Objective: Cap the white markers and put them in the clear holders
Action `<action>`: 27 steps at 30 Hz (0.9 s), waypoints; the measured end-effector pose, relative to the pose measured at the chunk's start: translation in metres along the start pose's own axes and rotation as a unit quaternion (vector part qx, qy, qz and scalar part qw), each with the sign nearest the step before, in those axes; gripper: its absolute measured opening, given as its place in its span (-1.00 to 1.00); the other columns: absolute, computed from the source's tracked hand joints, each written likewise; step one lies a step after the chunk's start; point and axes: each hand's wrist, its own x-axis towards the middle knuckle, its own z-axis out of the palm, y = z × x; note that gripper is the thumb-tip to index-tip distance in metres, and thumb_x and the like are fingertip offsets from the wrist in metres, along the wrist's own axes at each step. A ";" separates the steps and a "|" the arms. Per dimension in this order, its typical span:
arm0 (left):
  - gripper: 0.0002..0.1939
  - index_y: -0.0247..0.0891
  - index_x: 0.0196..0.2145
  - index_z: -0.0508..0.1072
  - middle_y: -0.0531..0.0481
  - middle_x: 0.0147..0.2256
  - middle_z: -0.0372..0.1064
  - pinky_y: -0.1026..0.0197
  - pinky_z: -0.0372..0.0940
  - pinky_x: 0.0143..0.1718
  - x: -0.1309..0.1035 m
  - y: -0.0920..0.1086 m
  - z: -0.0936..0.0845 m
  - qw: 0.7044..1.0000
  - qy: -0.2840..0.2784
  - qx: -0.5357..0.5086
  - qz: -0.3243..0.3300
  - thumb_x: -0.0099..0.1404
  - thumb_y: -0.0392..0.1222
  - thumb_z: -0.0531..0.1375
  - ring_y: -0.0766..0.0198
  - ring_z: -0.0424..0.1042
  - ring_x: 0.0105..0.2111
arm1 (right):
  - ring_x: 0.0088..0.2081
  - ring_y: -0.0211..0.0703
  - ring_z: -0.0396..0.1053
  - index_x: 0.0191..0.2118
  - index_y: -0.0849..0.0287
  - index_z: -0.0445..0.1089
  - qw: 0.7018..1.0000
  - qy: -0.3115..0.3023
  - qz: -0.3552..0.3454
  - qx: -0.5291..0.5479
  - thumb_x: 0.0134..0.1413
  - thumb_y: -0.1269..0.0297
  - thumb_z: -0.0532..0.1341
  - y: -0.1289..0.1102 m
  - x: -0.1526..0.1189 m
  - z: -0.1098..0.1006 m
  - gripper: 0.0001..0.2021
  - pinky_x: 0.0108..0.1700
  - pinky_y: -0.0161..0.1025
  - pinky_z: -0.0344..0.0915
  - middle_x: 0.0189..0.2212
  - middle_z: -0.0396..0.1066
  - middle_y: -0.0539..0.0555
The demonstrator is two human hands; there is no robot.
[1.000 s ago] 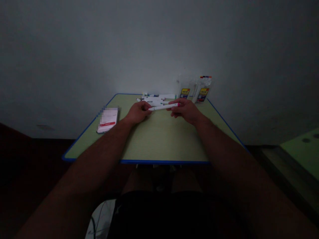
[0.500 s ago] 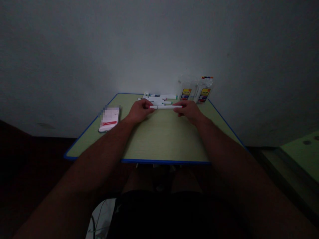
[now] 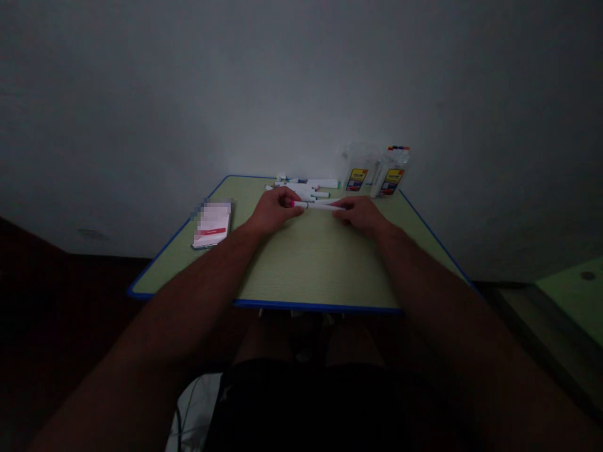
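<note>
A white marker [image 3: 325,206] is held sideways between two bare hands, near the far edge of a pale green table [image 3: 311,263] with blue edging. The marker is long and slim, with a plain white barrel, a bright pink tip at its left end and a thin dark ring a short way in from the pink. It lies nearly level; its right end runs into the right hand and is hidden there. A second pale strip shows just above it near the right hand, too blurred to identify.

The left hand [image 3: 273,212] pinches the marker beside the pink tip, its fingers closed around the barrel. The right hand [image 3: 362,215] has its fingers closed on the other end. Whether the marker touches the table is unclear.

Just behind it, a loose pile of white markers [image 3: 301,188] lies near a grey wall [image 3: 282,81], a few with green or pinkish ends. To the right, two clear packages [image 3: 357,179] with yellow and dark labels stand upright. On the left side lies a phone [image 3: 214,223], its light screen partly pixelated, with a red bar.
</note>
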 end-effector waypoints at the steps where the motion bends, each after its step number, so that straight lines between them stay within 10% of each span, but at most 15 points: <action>1: -0.77 -0.29 -0.37 0.50 0.11 -0.51 0.33 0.25 0.17 -0.42 0.000 0.000 0.000 1.000 0.001 0.002 0.001 -0.03 -0.31 0.41 0.37 0.28 -0.49 | -0.60 -0.37 0.21 -0.13 0.22 0.63 1.000 0.000 0.000 -0.002 -0.01 0.45 0.38 0.000 0.000 0.000 -0.73 -0.52 -0.36 0.14 -0.63 0.37 -0.07; 27: -0.87 -0.26 -0.38 0.55 0.07 -0.48 0.38 0.20 0.17 -0.37 0.002 -0.006 -0.006 0.995 -0.017 0.096 -0.001 0.04 -0.28 0.35 0.31 0.27 -0.46 | -0.51 -0.29 0.28 -0.25 0.22 0.65 0.997 0.009 -0.050 -0.057 -0.13 0.33 0.45 -0.008 -0.003 0.000 -0.78 -0.39 -0.28 0.22 -0.56 0.43 -0.02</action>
